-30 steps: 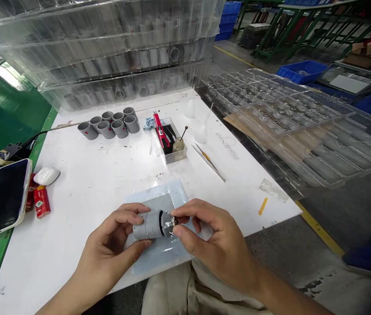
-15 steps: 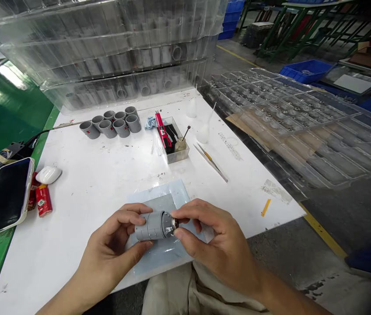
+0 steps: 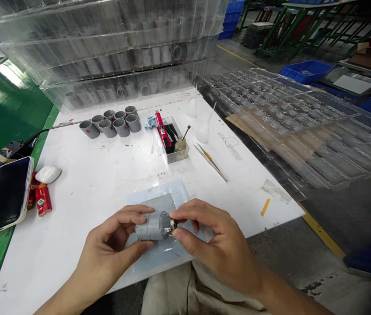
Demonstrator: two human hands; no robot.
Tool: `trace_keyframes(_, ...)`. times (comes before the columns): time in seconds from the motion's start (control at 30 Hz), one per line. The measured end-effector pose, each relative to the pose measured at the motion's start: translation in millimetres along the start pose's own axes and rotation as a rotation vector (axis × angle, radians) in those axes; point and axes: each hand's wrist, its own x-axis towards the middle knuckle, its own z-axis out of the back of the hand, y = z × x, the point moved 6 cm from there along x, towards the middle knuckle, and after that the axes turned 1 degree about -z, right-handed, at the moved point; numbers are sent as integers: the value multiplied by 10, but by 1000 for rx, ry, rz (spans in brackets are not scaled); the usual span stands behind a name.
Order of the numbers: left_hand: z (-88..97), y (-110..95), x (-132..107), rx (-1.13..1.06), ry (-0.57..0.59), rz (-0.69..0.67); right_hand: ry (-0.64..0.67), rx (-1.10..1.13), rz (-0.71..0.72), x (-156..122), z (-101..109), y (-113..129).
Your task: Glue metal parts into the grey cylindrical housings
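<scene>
My left hand [image 3: 113,251] is closed round a short grey cylinder [image 3: 151,226], held sideways just above a pale blue mat [image 3: 166,194] near the table's front edge. My right hand [image 3: 211,240] pinches a small metal part [image 3: 173,225] at the cylinder's right, open end, with thumb and forefinger pressed together on it. Most of the metal part sits inside the cylinder. A row of several more grey cylinders [image 3: 111,124] stands upright at the back left of the white table [image 3: 90,175].
A clear box [image 3: 174,146] holds a red tool and a small jar with a brush. Tweezers [image 3: 211,162] lie to its right. A phone [image 3: 5,194], white mouse [image 3: 47,174] and red lighter [image 3: 43,200] sit left. Stacked clear trays [image 3: 106,52] stand behind; more trays [image 3: 287,113] lie right.
The metal part has gone further into the cylinder's open end under my right fingers. Both hands have stayed in about the same place.
</scene>
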Motion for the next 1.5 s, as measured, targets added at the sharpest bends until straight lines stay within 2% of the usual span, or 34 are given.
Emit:
trace_keyframes(0.13, 35, 11, -17, 10, -37, 25, 17, -6, -52, 15, 34, -4)
trace_keyframes(0.27, 27, 6, -43, 36, -58, 32, -66, -68, -156, 4, 80, -37)
trace_keyframes(0.4, 43, -24, -67, 133, -133, 52, -92, -107, -177, -40, 73, -37)
trace_keyframes(0.47, 44, -89, -60, 226, -112, 16, -28, -76, -262, -68, 45, -82)
trace_keyframes(0.57, 47, -233, -36, 451, -48, -97, 185, 93, -477, -115, -72, -179)
trace_keyframes(0.63, 45, -302, -19, 585, -4, -146, 315, 200, -571, -128, -163, -203)
trace_keyframes(0.7, 32, -334, -1, 679, 35, -168, 380, 236, -612, -116, -228, -218)
trace_keyframes(0.77, 6, -363, 15, 753, 62, -213, 387, 195, -614, -87, -266, -236)
trace_keyframes(0.93, -75, -438, 55, 912, 97, -338, 387, 37, -553, -22, -295, -226)
trace_keyframes(1.07, -136, -449, 90, 934, 164, -374, 327, -54, -510, 68, -111, -137)
trace_keyframes(1.17, -104, -395, 118, 879, 99, -340, 139, -170, -359, 284, 204, 53)
trace_keyframes(1.27, -58, -313, 120, 793, 0, -316, -163, -373, -63, 593, 556, 337)
trace_keyframes(1.33, -57, -265, 113, 733, -16, -319, -296, -512, 95, 792, 685, 462)
trace_keyframes(1.4, -66, -235, 112, 682, -8, -324, -310, -638, 152, 994, 711, 483)
trace_keyframes(1.5, -70, -211, 125, 638, 5, -315, -219, -809, 160, 1230, 645, 461)
